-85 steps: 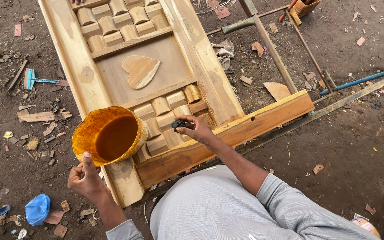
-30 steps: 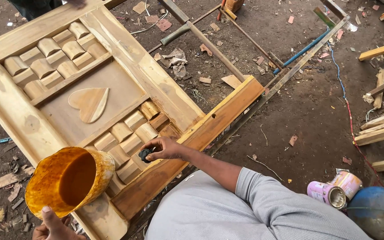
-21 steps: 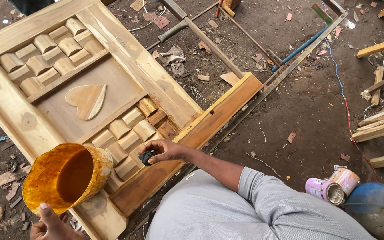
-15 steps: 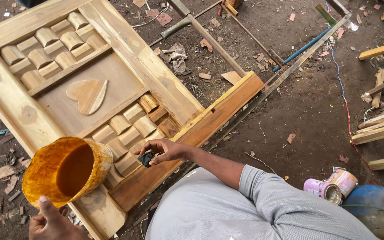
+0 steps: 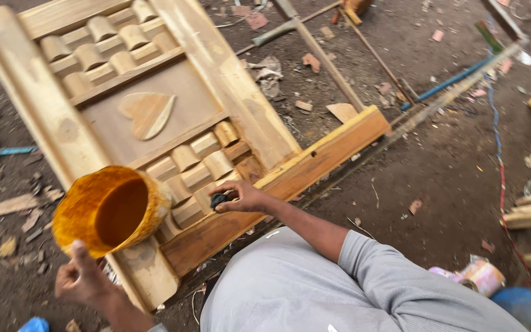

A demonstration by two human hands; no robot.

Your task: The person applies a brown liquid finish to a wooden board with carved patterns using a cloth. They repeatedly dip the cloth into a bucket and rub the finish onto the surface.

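Rag [image 5: 218,200]: dark, mostly hidden inside my right hand [image 5: 244,198], pinched against the carved door [image 5: 155,123].
Left hand [image 5: 84,280]: blurred; my thumb grips the orange bucket [image 5: 109,209].

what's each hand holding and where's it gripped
The left hand holds an orange bucket by its near rim, thumb up against it. The right hand pinches a small dark pad in its fingertips against the carved door.

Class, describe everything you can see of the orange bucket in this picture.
The orange, round plastic-looking bucket is stained amber-brown and streaked. It is tilted, its open mouth facing the camera, and the inside looks dark brown; whether it holds liquid cannot be told. The left hand holds it from below, thumb raised toward the rim. It hangs over the lower left edge of the pale carved wooden door panel.
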